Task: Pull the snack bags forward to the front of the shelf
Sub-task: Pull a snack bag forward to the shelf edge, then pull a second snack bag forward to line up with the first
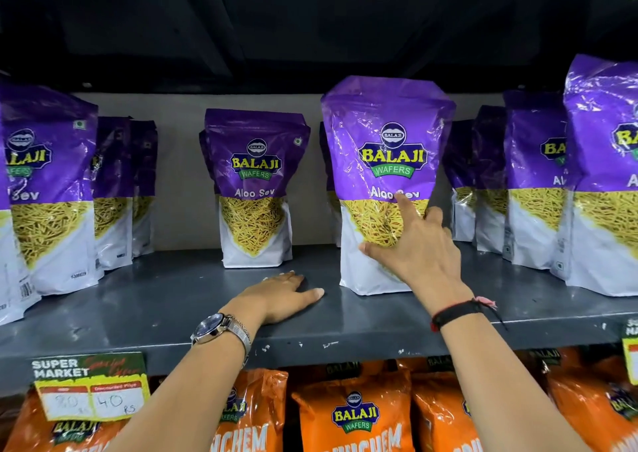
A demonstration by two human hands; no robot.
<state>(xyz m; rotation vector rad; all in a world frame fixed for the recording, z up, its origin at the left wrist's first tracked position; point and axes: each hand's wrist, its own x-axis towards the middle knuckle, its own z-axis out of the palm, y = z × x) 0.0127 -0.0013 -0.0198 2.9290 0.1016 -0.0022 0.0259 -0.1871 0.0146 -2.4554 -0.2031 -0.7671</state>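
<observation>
The right hand's fingers [402, 210] are spreading wide across the front of a purple Balaji Aloo Sev bag [386, 182], the index fingertip touching the printed name and the thumb stretching out to the left over the clear window of yellow sev. The right hand [414, 248] is pressing flat against the pouch rather than wrapping around it; whether the outer fingers are curling behind the bag's right edge is hard to tell from this angle. A black and red wristband [455, 313] is sitting on that wrist.

The left hand [283, 294] is lying palm-down on the grey shelf [155, 306], fingers loosely extended and holding nothing, just left of the bag's base. A silver wristwatch [215, 327] is showing on that wrist.

The touched bag is standing upright, nearer the front edge than a second Aloo Sev bag [255, 189] standing further back to its left. More purple bags are standing in rows at the left end [48, 189] and right end [600, 175] of the shelf, the foremost ones close to the front.

Below the shelf lip, orange Balaji bags [355, 413] are filling the lower tier, and a supermarket price tag [89, 386] is hanging at the left.
</observation>
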